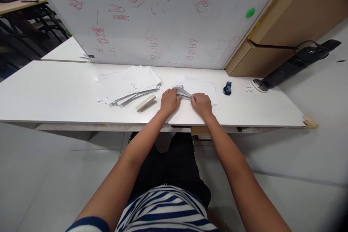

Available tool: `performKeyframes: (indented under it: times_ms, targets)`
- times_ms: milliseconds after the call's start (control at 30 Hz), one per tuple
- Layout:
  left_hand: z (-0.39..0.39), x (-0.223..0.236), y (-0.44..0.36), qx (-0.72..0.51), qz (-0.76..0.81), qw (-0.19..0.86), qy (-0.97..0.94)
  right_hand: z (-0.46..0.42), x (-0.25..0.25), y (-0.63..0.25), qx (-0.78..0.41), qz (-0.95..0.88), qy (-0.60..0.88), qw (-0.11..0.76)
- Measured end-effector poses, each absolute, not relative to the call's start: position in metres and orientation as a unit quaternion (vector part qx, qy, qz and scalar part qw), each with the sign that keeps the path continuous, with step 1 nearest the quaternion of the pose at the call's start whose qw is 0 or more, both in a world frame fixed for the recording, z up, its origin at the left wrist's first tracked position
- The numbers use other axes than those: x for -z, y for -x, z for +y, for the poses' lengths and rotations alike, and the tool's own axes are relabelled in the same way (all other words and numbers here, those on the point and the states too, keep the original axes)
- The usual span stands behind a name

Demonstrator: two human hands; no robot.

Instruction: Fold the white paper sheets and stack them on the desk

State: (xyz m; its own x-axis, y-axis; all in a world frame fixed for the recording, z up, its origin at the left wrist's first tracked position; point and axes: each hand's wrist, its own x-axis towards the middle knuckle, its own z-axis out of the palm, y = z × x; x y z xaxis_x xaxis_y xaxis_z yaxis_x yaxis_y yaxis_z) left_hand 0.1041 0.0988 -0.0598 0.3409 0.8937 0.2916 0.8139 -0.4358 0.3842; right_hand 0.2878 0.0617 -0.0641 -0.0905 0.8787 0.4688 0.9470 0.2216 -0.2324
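paper (186, 93) between hands (201, 104), near desk edge (258, 126)

- One stapler (146, 103)
- Two hands (170, 101), right of the stapler
- One messy paper pile (127, 81), just behind it
- One big board (174, 18), farther behind
- One bottle (301, 61), far right of it

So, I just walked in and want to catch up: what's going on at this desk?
Someone's left hand and right hand are both on some paper at the white desk. A stapler lies untouched left of the hands, near a spread pile of papers. Behind the desk stands a whiteboard with red writing.
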Motion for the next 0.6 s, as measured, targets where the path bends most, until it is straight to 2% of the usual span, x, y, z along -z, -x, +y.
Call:
performKeyframes:
  times_ms: [400,600]
  targets:
    - [0.0920,0.0561,-0.1004,-0.246,0.534,0.059,-0.807,0.0574,0.0618,-0.2876,0.058,-0.696,0.671,0.248]
    - [0.0886,0.0520,-0.1016,-0.240,0.553,0.031,-0.797,0.0566,0.0637,-0.2875,0.053,-0.652,0.707,0.269]
